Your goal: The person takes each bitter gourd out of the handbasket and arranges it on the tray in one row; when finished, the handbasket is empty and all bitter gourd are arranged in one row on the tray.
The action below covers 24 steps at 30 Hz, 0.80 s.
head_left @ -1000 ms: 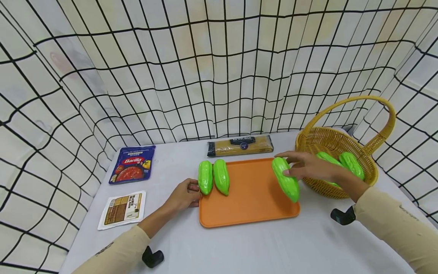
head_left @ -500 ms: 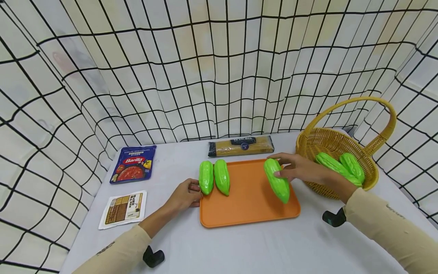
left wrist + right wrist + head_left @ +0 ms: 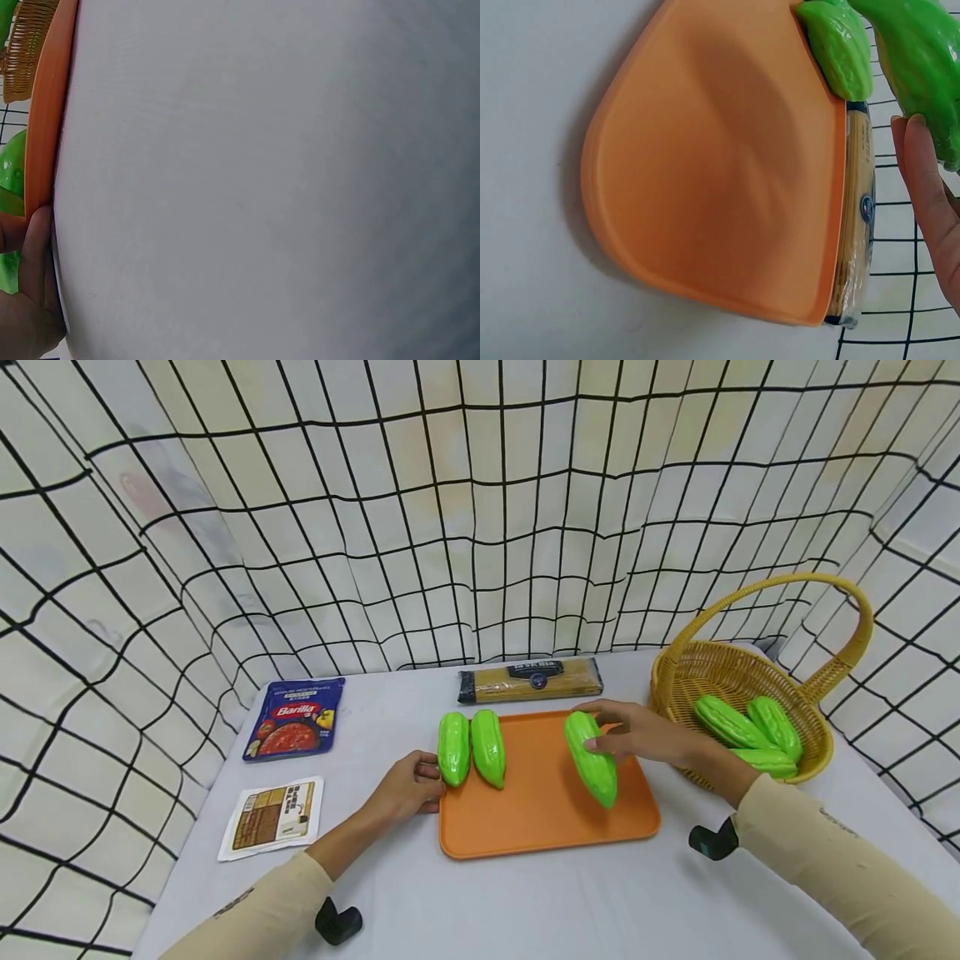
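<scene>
My right hand (image 3: pixel 637 732) holds a bright green, plastic-looking bitter melon (image 3: pixel 590 760) above the right part of the orange tray (image 3: pixel 547 810). Its shadow falls on the tray in the right wrist view, where fingertips (image 3: pixel 916 124) press the melon's side. Two more bitter melons, one (image 3: pixel 453 750) at the left rim and another (image 3: pixel 488 748) beside it, lie side by side on the tray. At that left rim, my left hand (image 3: pixel 408 787) pinches the tray edge; in the left wrist view a finger (image 3: pixel 36 247) lies against the rim's outer side.
A wicker basket (image 3: pixel 678 693) with a tall handle stands at the right, holding several bitter melons (image 3: pixel 776 727). Packed spaghetti (image 3: pixel 532 681) lies behind the tray. On the left are a blue Barilla pouch (image 3: pixel 294 718) and a white-brown packet (image 3: pixel 272 818). Netting surrounds the table.
My right hand has moved left over the tray with the bitter melon, away from the basket. More of the melons in the basket now show. My left hand stays at the tray's rim.
</scene>
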Tool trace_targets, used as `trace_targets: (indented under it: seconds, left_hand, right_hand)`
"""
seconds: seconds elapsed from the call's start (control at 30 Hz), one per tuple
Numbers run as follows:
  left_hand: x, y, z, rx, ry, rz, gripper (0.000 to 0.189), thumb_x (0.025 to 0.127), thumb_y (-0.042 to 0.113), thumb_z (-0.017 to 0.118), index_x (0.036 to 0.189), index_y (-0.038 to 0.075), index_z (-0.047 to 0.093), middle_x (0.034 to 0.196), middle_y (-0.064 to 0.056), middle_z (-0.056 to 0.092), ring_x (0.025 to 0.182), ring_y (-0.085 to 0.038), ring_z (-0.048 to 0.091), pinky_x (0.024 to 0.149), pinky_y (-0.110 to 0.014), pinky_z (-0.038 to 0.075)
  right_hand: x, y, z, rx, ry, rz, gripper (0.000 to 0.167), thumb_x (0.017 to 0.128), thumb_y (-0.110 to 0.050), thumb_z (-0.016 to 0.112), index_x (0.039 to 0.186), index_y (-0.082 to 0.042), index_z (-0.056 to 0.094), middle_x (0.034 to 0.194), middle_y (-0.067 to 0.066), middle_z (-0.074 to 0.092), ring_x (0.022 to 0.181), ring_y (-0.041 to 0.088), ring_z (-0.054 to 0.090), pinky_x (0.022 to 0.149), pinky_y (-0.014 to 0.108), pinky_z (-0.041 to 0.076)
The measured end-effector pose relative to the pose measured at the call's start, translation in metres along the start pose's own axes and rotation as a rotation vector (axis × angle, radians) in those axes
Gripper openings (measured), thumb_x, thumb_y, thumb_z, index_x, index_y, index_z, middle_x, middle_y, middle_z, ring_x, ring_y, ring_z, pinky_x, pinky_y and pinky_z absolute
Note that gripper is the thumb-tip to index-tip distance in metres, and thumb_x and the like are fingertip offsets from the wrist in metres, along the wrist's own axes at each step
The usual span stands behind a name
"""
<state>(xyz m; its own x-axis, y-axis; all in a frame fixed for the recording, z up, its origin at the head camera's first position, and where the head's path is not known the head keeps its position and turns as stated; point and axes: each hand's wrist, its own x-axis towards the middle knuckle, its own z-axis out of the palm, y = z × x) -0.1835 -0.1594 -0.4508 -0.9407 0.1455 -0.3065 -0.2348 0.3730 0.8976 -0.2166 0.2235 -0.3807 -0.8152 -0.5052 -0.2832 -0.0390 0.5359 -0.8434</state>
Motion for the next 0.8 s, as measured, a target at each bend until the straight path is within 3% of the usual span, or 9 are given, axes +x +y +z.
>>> trace_targets:
  seconds: [0.2,0.5,0.8]
  left_hand:
    - [0.001,0.000,0.001,-0.004,0.004,-0.004,0.050,0.089,0.000,0.065,0.136,-0.002,0.049,0.118,-0.017,0.056,0.099,-0.021,0.064,0.074,-0.032,0.065]
    - [0.001,0.001,0.001,-0.006,0.004,-0.007,0.050,0.089,0.000,0.065,0.137,-0.002,0.048,0.119,-0.017,0.056,0.100,-0.021,0.064,0.074,-0.032,0.065]
    - [0.000,0.001,0.002,-0.008,0.009,-0.006,0.049,0.089,-0.001,0.065,0.136,-0.002,0.049,0.118,-0.017,0.056,0.099,-0.022,0.064,0.074,-0.032,0.065]
  right_hand:
    - [0.010,-0.003,0.004,0.030,-0.008,-0.006,0.069,0.094,-0.037,0.068,0.153,-0.017,0.039,0.139,0.022,0.050,0.110,0.028,0.061,0.083,0.043,0.062]
    - [0.023,-0.011,0.009,0.050,-0.010,0.005,0.071,0.094,-0.037,0.069,0.154,-0.018,0.038,0.146,0.023,0.045,0.116,0.029,0.061,0.086,0.040,0.063]
    - [0.038,-0.016,0.012,0.127,-0.007,0.022,0.071,0.093,-0.034,0.071,0.154,-0.016,0.038,0.140,0.023,0.048,0.102,0.024,0.067,0.086,0.041,0.063]
